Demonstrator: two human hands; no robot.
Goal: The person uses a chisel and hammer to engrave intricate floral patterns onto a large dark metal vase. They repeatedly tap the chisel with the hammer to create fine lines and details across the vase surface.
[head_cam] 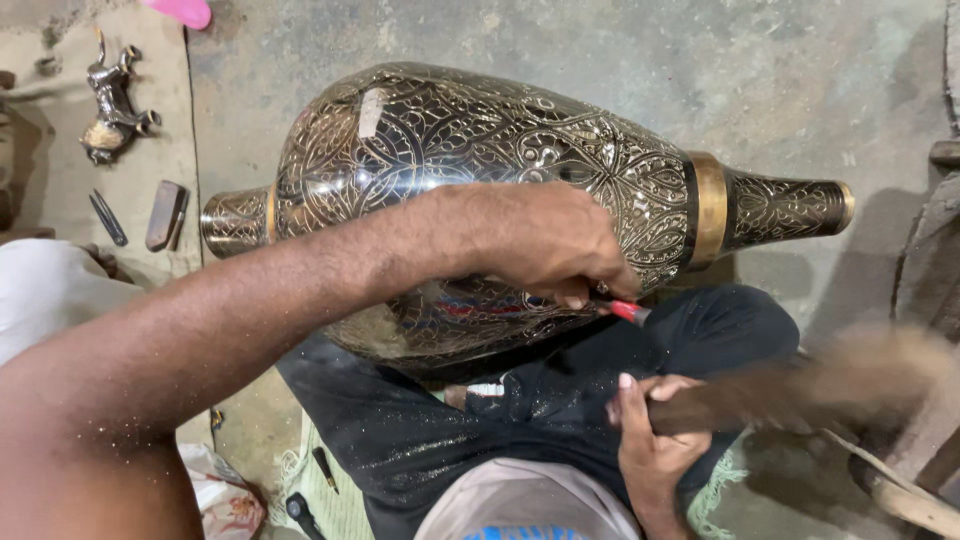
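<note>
While you sat on the floor with the big engraved metal vase point(480, 170) lying on its side across your lap, your left hand point(540, 245) was curled tight around a small red-handled chisel point(628, 311), pressing its tip against the vase's lower flank just under your knuckles. Your right hand point(655, 435), below and slightly to the right of the left, was closed around the handle of a wooden mallet point(800, 385) (blurred, so evidently swinging). The step in hand looked like chasing the pattern into the metal; the next strike would call for the tip held steady on its line and the vase kept from rolling. The vase's mouth pointed away from you, so whether anything was inside could not be told. Well off beyond your left forearm lay a small metal figurine point(112, 100), a dark flat block point(166, 215) and a slim tool point(107, 217).
</note>
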